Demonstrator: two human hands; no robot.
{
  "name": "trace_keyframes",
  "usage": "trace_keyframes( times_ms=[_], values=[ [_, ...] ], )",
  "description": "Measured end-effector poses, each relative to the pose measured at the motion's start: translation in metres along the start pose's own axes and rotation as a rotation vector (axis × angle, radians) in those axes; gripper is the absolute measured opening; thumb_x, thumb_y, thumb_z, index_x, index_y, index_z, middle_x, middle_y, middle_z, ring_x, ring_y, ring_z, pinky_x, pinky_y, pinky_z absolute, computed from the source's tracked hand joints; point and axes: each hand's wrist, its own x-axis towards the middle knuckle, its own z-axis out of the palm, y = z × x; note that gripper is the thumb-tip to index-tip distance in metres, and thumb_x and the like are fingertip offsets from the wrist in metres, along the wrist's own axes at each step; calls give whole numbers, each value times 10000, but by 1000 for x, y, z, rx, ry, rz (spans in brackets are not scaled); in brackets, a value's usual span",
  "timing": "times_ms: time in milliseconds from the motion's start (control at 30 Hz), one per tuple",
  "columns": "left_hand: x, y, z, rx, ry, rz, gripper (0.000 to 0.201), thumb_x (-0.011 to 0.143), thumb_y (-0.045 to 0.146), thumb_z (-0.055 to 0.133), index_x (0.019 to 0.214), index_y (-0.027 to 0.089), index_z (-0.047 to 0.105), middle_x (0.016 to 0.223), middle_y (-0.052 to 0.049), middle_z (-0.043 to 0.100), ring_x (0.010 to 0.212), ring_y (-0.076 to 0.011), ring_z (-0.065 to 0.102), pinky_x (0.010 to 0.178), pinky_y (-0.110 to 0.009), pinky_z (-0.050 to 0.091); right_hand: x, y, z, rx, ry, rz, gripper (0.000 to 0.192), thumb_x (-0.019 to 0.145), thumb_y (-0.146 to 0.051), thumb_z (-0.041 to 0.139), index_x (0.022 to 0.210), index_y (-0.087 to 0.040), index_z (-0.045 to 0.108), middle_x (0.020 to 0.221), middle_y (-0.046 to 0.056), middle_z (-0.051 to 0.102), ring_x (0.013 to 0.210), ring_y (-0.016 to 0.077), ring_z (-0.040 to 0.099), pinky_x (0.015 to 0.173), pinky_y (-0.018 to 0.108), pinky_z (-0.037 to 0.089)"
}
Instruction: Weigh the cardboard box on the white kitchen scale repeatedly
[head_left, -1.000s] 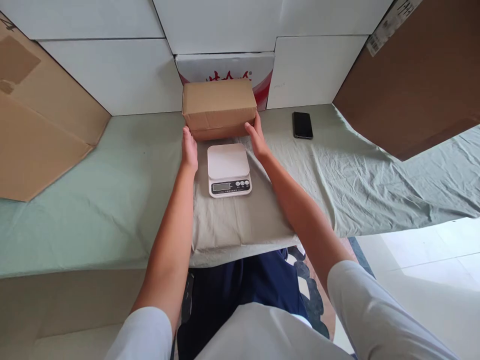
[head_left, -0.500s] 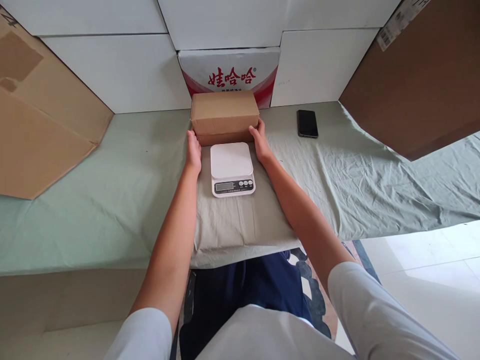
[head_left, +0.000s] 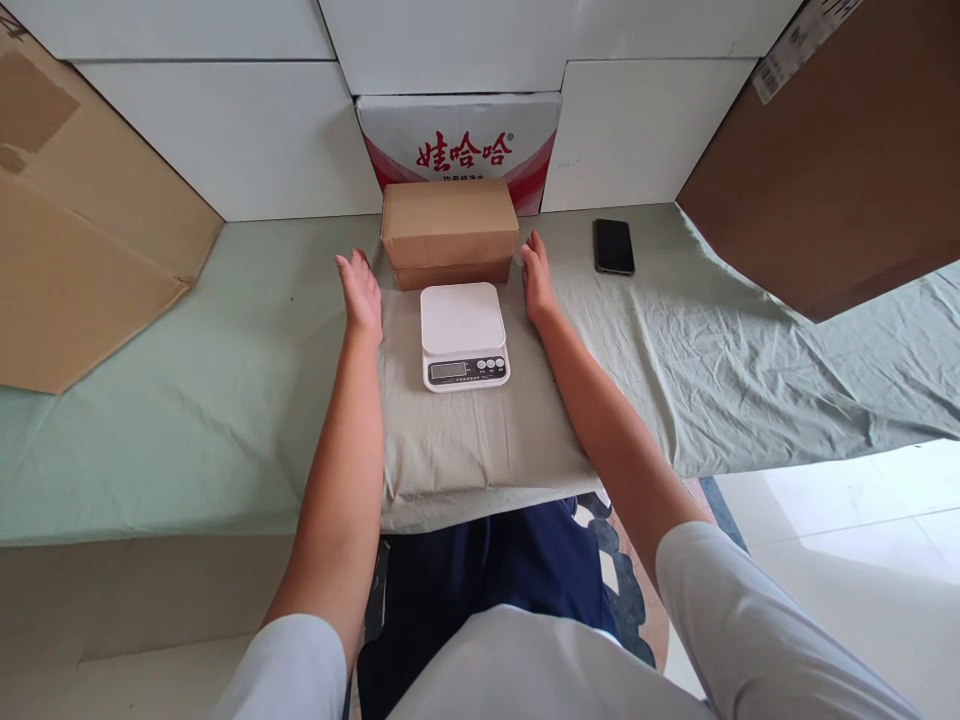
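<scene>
A small brown cardboard box [head_left: 450, 235] sits on the cloth-covered table, its lid pushed down over the lower part. My left hand [head_left: 360, 290] is apart from the box's left side, palm inward, fingers stretched out and holding nothing. On the other side, my right hand [head_left: 538, 275] is open close to the box's right end, with a narrow gap between them. Between my forearms, just in front of the box, lies a white kitchen scale [head_left: 465, 335] with a blank-looking display and several round buttons.
A black phone [head_left: 613, 247] lies to the right. Behind the small box stands a white and red carton [head_left: 457, 125] against white panels [head_left: 225, 140]. Large cardboard pieces flank the table, one at left [head_left: 97, 240] and one at right [head_left: 825, 180]. Green cloth [head_left: 247, 400] covers the table.
Both hands have let go of the small cardboard box and moved outward, the left one farther. The box and the scale have stayed in place.
</scene>
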Motion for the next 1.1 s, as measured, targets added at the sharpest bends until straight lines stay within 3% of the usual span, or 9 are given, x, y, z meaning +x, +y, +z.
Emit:
trace_keyframes(
  times_ms=[100, 267, 400, 600, 800, 967, 1100],
  values=[
    [0, -2, 2, -17, -9, -13, 1042, 869, 895, 20, 1670, 281, 280, 1808, -21, 131, 1670, -163, 84, 1371, -334, 141, 0, 2, 2, -27, -27, -21, 1161, 729, -908, 499, 1649, -283, 167, 1814, 15, 135, 1712, 246, 69, 1406, 476, 90],
    [2, -6, 3, -41, -15, -30, 870, 984, 750, 87, 1670, 252, 286, 1800, -32, 171, 1672, -154, 110, 1375, -376, 136, 6, 8, 2, -66, -62, -82, 1236, 663, -983, 486, 1621, -240, 248, 1791, 64, 215, 1700, 291, 140, 1403, 456, 157],
    [4, -11, 3, -18, -62, -6, 945, 912, 868, 170, 1650, 303, 340, 1796, 1, 199, 1677, -193, 84, 1382, -399, 127, 9, 11, 3, -92, -75, -116, 1201, 651, -995, 491, 1589, -264, 322, 1761, 54, 302, 1683, 292, 205, 1397, 477, 197],
    [2, -10, 9, -10, -91, -40, 921, 976, 779, 54, 1685, 218, 227, 1812, -58, 120, 1677, -194, 117, 1372, -394, 123, 3, 5, 4, -89, -62, -120, 1167, 666, -977, 510, 1563, -243, 374, 1740, 65, 356, 1662, 280, 261, 1391, 466, 232],
    [-1, -9, 13, -31, -64, -60, 790, 1009, 719, 123, 1667, 315, 291, 1789, -16, 245, 1666, -173, 176, 1367, -399, 155, -7, -7, 7, -122, -82, -130, 1080, 731, -935, 492, 1537, -220, 410, 1719, 84, 397, 1644, 274, 303, 1383, 459, 258],
    [-1, -11, 13, -19, -95, -46, 807, 1017, 692, 91, 1677, 262, 268, 1791, -43, 237, 1663, -164, 197, 1364, -393, 160, -15, -17, 9, -144, -86, -151, 1053, 754, -924, 475, 1496, -178, 472, 1684, 111, 454, 1627, 275, 339, 1384, 405, 261],
    [1, -13, 13, 7, -149, -11, 838, 990, 752, 114, 1663, 291, 307, 1773, -39, 297, 1655, -177, 236, 1361, -389, 175, -18, -20, 10, -172, -122, -163, 1020, 762, -945, 443, 1480, -222, 496, 1666, 60, 494, 1616, 280, 356, 1389, 445, 251]
  ],
)
